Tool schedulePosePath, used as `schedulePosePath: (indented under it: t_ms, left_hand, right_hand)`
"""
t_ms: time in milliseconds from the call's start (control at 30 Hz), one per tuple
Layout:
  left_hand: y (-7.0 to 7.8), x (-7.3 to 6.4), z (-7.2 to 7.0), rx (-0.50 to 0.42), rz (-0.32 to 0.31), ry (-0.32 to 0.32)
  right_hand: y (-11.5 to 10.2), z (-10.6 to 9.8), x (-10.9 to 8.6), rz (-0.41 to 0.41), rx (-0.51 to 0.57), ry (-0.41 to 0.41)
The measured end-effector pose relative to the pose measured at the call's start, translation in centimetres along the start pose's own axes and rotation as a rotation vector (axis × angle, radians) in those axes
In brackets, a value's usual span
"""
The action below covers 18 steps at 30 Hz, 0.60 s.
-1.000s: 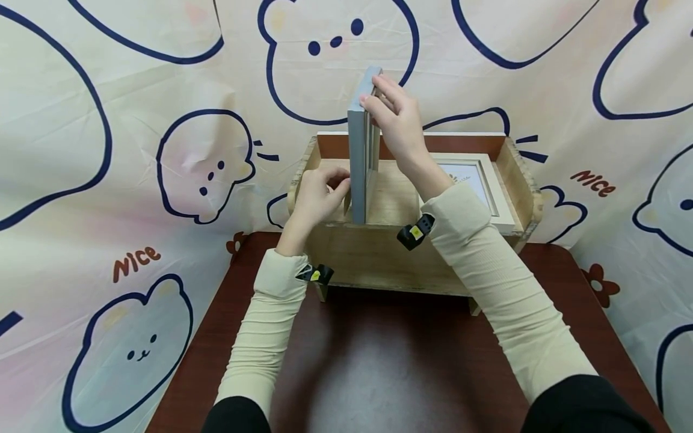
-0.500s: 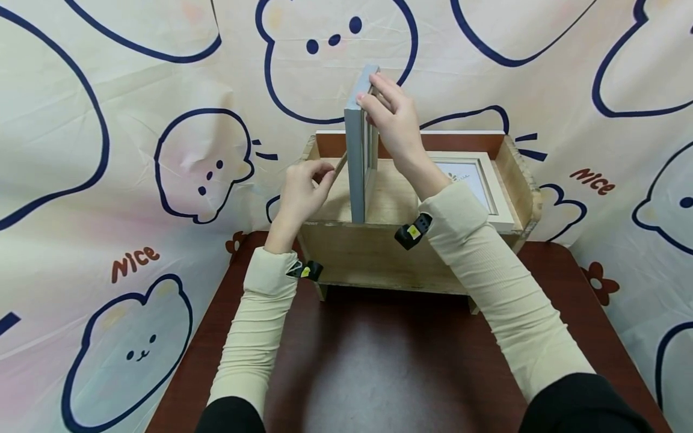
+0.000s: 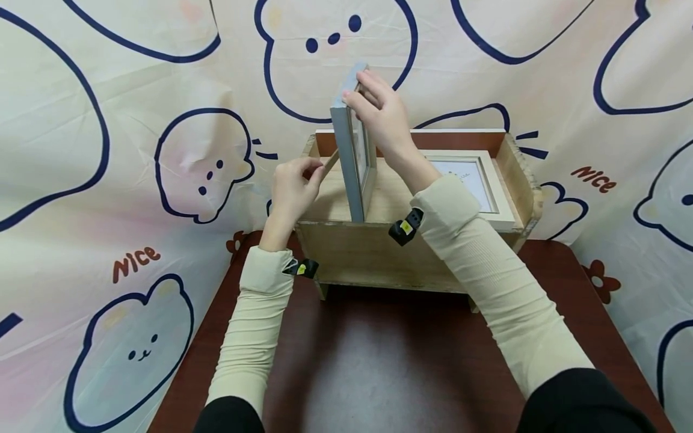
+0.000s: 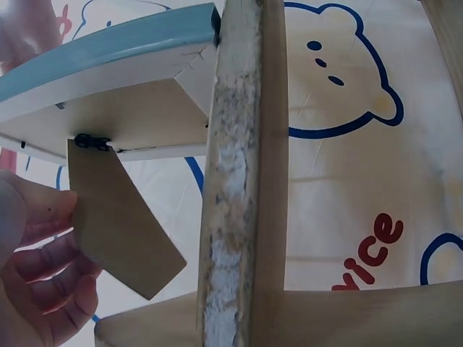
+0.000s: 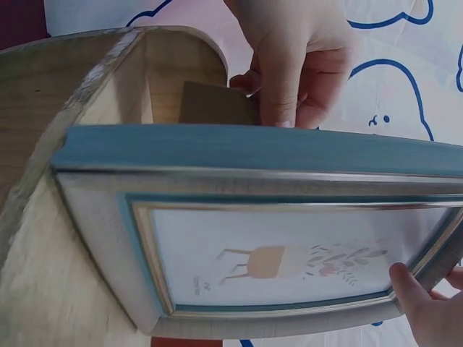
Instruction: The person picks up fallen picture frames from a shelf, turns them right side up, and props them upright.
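Observation:
A blue-edged picture frame (image 3: 349,162) stands nearly upright on a wooden shelf, leaning left. My right hand (image 3: 381,117) grips its upper end; in the right wrist view fingertips lie against its front, which bears a printed animal and leaves (image 5: 275,260). To the left, my left hand (image 3: 292,189) pinches the brown easel leg (image 4: 119,224) on the frame's back. The leg sticks out from the backing at a black hinge (image 4: 92,142). Most of the backing is hidden in the head view.
On the shelf's right lies a cream picture frame (image 3: 470,183), face up. The wooden shelf (image 3: 379,255) has raised sides and a reddish back panel, and stands on a dark red-brown table (image 3: 373,361). A bear-print cloth (image 3: 206,162) hangs behind.
My left hand has drawn left, swinging the easel leg out from the backing. My right hand has tipped the top of the picture frame to the left.

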<state>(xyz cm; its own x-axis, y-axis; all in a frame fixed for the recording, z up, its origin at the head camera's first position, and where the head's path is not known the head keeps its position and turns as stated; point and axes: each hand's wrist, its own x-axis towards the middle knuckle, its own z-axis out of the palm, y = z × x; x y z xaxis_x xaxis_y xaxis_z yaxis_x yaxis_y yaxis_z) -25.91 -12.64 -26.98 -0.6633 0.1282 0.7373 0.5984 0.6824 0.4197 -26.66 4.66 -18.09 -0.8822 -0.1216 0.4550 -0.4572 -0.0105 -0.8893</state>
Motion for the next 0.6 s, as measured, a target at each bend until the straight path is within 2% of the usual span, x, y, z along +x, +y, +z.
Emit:
schedulePosePath:
  t_ms: [100, 367, 500, 600]
  left_hand:
    - [-0.2, -0.1, -0.1, -0.002, 0.001, -0.001]
    - [-0.5, -0.7, 0.2, 0.06, 0.03, 0.018]
    - [-0.5, -1.0, 0.4, 0.125, 0.03, 0.043]
    - [-0.6, -1.4, 0.6, 0.138, -0.009, 0.056]
  right_hand:
    - [-0.2, 0.4, 0.2, 0.007, -0.058, -0.027]
    - [-0.5, 1.3, 0.8, -0.006, -0.281, -0.056]
    - [-0.4, 1.6, 0.9, 0.0, -0.305, -0.073]
    - [-0.4, 1.9, 1.0, 0.011, -0.313, -0.091]
